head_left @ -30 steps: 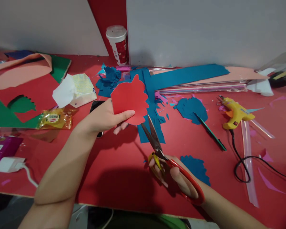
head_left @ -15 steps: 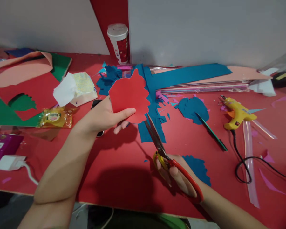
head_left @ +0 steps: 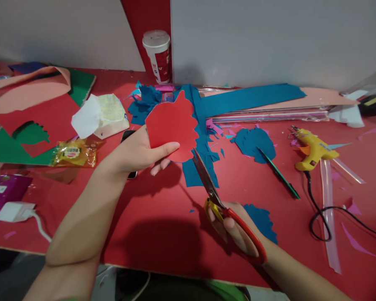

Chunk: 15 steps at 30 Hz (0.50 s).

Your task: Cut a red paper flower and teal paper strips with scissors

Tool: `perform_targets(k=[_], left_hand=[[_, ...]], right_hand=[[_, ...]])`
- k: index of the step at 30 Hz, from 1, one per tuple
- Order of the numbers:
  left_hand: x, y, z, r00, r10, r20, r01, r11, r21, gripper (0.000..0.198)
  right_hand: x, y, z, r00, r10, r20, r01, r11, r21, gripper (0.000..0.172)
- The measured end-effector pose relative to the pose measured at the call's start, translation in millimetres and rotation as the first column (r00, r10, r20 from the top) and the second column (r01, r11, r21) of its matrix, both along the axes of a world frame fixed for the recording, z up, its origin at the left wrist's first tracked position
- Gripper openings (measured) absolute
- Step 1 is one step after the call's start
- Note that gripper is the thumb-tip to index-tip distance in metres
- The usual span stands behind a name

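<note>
My left hand [head_left: 144, 150] pinches a red paper cutout [head_left: 172, 125] between thumb and fingers, above the table. The cutout has a scalloped right edge. In my right hand [head_left: 235, 230] is a pair of scissors [head_left: 211, 188] with red and yellow handles. The blades point up and left, their tips at the lower right edge of the cutout; I cannot tell whether they touch it. Blue paper pieces [head_left: 200, 171] lie beneath. A scalloped blue piece [head_left: 262, 221] is partly hidden behind my right hand, and another blue cutout [head_left: 253, 142] lies under a green pen [head_left: 278, 175].
A yellow glue gun [head_left: 316, 150] with a black cord lies at right beside clear strips [head_left: 330, 217]. At the back stands a paper cup [head_left: 159, 58]. Left are coloured sheets [head_left: 54, 113], a yellow snack wrapper [head_left: 72, 154] and a white charger [head_left: 14, 212]. A dark phone [head_left: 132, 175] sits partly under my left hand.
The view has shifted very slightly. The scissor blades look a little closer together than before. The red paper stays in my left hand in nearly the same pose.
</note>
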State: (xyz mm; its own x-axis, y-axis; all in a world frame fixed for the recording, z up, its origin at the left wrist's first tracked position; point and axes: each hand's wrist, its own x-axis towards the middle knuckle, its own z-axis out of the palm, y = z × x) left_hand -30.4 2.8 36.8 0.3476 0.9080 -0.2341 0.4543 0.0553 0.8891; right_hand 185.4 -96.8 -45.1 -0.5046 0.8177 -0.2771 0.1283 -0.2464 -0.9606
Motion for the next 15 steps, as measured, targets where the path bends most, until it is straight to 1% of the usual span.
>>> perform_targets(k=[5,8,15], left_hand=[[0.2,-1.0,-0.8,0.999,0.050,0.014,-0.050,0.999,0.001,0.017],[-0.1,-1.3,-0.9,0.998,0.070,0.012,-0.070,0.997,0.021,0.015],[-0.4,-0.4,-1.6,0.998,0.063,0.023,-0.063,0.998,0.015,0.014]], right_hand=[[0.4,-1.8,-1.9,1.000,-0.010,-0.008,0.010,0.999,-0.049,0.060],[0.4,-1.7,-0.7,1.000,-0.001,-0.003,0.001,0.999,-0.050,0.060],[0.1,-0.8,0.0,1.000,-0.011,0.013,0.012,0.999,-0.046,0.060]])
